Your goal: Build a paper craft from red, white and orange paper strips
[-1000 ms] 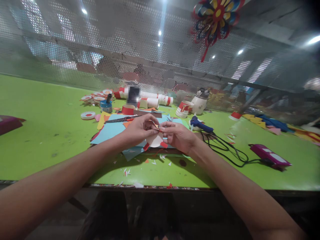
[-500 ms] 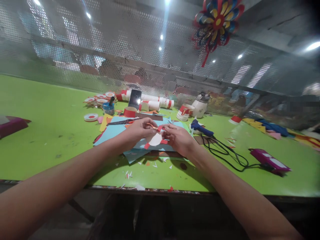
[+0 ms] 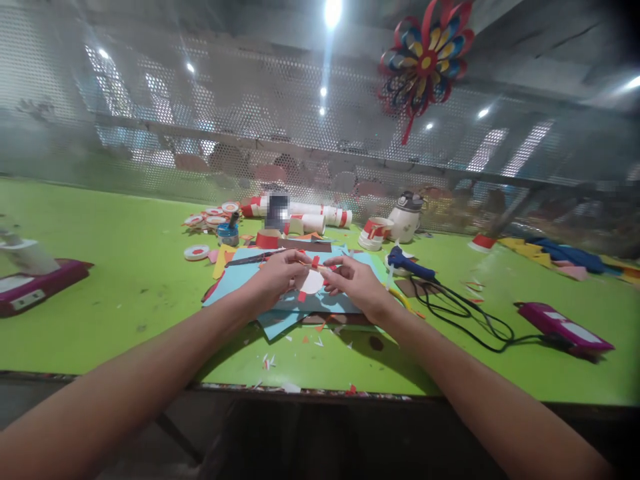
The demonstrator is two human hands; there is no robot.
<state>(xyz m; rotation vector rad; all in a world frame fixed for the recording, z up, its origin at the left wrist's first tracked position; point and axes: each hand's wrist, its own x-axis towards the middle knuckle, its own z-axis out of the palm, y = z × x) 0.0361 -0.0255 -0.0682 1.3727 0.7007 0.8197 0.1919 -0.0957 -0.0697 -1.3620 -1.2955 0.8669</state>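
Between my hands is a white paper disc [image 3: 312,283] with red tabs around its edge. My left hand [image 3: 284,275] pinches it from the left, thumb and fingers closed at the upper rim. From the right, my right hand [image 3: 353,280] grips the same rim, its thumb and fingertips closed on the edge. Below the disc lie light blue paper sheets [image 3: 280,323]. Dark scissors [image 3: 253,258] rest on the sheets beyond my left hand. A blue glue gun [image 3: 411,264] lies to the right of my right hand.
Red-and-white paper tubes [image 3: 315,211], a paper cup [image 3: 374,233], a white bottle [image 3: 406,217] and a blue jar [image 3: 228,232] stand at the back. Several tabbed discs [image 3: 215,217] are piled back left. A purple power strip [image 3: 565,328] and black cable lie right; another power strip [image 3: 45,283] lies left.
The disc has turned in my fingers: a red tab now points up at the top, and another shows at the lower left. My view has shifted slightly.
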